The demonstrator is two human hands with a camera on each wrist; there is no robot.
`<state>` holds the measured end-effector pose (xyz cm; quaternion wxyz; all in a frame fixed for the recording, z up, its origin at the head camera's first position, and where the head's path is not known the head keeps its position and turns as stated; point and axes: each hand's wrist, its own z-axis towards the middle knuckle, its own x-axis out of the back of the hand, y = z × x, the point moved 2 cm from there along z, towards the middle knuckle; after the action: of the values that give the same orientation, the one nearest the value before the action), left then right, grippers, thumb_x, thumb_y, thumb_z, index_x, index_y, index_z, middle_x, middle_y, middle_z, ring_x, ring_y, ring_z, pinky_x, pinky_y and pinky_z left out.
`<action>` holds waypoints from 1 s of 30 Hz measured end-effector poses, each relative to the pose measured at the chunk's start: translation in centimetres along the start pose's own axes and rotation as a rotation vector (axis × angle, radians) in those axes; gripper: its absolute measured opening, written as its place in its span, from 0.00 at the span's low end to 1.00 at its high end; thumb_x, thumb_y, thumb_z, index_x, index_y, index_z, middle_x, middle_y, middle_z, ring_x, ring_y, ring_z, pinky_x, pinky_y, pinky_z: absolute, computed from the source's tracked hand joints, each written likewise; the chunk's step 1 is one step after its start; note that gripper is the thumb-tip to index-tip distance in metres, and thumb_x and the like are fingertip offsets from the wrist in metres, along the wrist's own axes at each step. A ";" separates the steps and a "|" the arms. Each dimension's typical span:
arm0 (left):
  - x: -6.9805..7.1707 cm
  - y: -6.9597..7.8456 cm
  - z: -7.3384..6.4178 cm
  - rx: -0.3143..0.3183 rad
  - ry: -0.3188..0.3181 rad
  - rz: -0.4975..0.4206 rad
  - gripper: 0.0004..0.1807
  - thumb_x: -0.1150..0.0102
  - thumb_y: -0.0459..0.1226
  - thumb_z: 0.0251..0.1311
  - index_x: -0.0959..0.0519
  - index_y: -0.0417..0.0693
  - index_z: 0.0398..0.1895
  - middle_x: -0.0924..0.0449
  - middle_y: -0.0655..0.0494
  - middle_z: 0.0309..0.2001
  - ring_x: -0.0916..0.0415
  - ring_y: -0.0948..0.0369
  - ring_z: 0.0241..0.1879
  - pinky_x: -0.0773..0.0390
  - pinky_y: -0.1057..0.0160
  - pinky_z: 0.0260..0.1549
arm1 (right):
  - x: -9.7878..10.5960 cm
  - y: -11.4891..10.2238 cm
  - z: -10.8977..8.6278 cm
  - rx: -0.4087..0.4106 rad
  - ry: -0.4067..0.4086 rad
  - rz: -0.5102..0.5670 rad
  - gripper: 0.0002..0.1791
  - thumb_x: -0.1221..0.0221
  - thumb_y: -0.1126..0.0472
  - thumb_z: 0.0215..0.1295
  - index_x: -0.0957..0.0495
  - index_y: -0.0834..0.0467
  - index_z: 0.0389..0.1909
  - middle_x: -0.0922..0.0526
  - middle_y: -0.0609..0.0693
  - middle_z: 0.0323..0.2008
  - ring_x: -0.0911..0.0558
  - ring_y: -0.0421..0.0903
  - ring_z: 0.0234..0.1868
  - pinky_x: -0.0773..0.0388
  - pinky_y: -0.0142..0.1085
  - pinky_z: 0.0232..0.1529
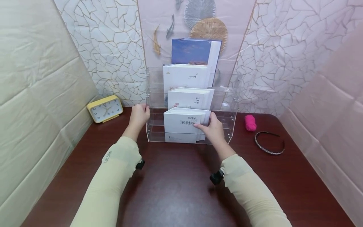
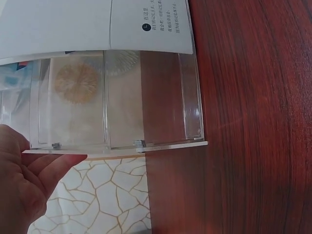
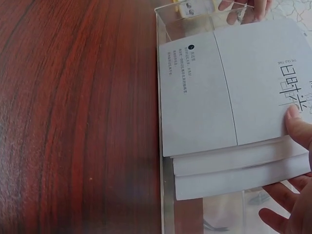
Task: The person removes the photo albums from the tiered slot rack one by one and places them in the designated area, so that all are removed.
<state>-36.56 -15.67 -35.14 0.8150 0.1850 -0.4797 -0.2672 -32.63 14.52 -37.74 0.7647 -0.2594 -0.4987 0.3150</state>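
Observation:
A clear acrylic tiered rack (image 1: 148, 130) stands at the far side of the table. In its lowest tier is a white book (image 1: 177, 127) with black Chinese lettering. My right hand (image 1: 214, 127) grips that book by its right side; in the right wrist view the thumb (image 3: 298, 127) presses on the cover and the other fingers reach behind. My left hand (image 1: 139, 116) holds the rack's left side panel, its fingers on the panel's edge in the left wrist view. Behind, a second white book (image 1: 184, 98), a third white book (image 1: 181, 75) and a blue-covered book (image 1: 190, 52) rise tier by tier.
A yellow alarm clock (image 1: 105, 109) stands at the left by the wall. To the rack's right lie a pink bundle of yarn (image 1: 250, 123) and a dark, glittery headband (image 1: 265, 150). Fabric-covered walls (image 1: 113, 47) enclose the dark red wooden table (image 1: 170, 189) at the back and sides.

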 end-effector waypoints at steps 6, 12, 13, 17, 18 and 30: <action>-0.4 0.2 0.1 -0.002 0.009 0.018 0.21 0.51 0.32 0.63 0.39 0.44 0.11 0.40 0.53 0.10 0.43 0.55 0.15 0.41 0.60 0.18 | 0.4 -0.7 0.2 0.016 0.000 -0.033 0.32 0.26 0.49 0.43 0.33 0.57 0.43 0.20 0.54 0.34 0.23 0.51 0.34 0.29 0.43 0.33; -0.4 0.2 0.1 0.017 0.014 0.027 0.20 0.51 0.32 0.63 0.38 0.43 0.11 0.36 0.51 0.11 0.41 0.54 0.17 0.39 0.59 0.19 | 0.0 -2.2 0.8 0.084 0.003 -0.010 0.32 0.26 0.50 0.42 0.33 0.58 0.43 0.20 0.55 0.35 0.23 0.52 0.35 0.28 0.44 0.36; -0.3 0.2 0.0 0.018 0.016 0.031 0.20 0.51 0.32 0.63 0.38 0.43 0.11 0.36 0.51 0.11 0.41 0.53 0.17 0.39 0.59 0.19 | -0.2 -2.3 0.9 0.088 0.000 0.011 0.32 0.26 0.51 0.42 0.32 0.59 0.43 0.19 0.56 0.36 0.22 0.52 0.36 0.28 0.44 0.37; -0.2 0.1 -0.1 0.000 0.031 0.043 0.20 0.52 0.32 0.62 0.37 0.43 0.11 0.33 0.48 0.12 0.37 0.51 0.18 0.36 0.56 0.20 | -0.5 -2.4 1.0 0.093 0.007 0.064 0.33 0.25 0.55 0.40 0.31 0.60 0.45 0.18 0.56 0.38 0.22 0.51 0.37 0.27 0.43 0.39; -0.3 0.1 -0.1 -0.009 0.035 0.047 0.20 0.52 0.32 0.62 0.36 0.42 0.11 0.32 0.47 0.12 0.36 0.50 0.18 0.35 0.55 0.21 | -0.5 -2.3 1.1 0.094 0.012 0.070 0.33 0.25 0.55 0.40 0.31 0.59 0.45 0.18 0.56 0.38 0.21 0.50 0.37 0.27 0.43 0.38; -0.6 0.3 -0.2 0.000 0.062 0.094 0.16 0.50 0.32 0.60 0.31 0.38 0.14 0.24 0.41 0.19 0.27 0.42 0.26 0.28 0.49 0.30 | -0.3 -2.3 1.2 0.130 0.035 0.141 0.28 0.24 0.59 0.39 0.29 0.61 0.40 0.17 0.55 0.33 0.22 0.48 0.32 0.26 0.40 0.34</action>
<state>-36.52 -15.07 -35.51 0.8413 0.1705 -0.4623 -0.2225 -33.31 12.85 -35.91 0.7643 -0.2493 -0.4444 0.3953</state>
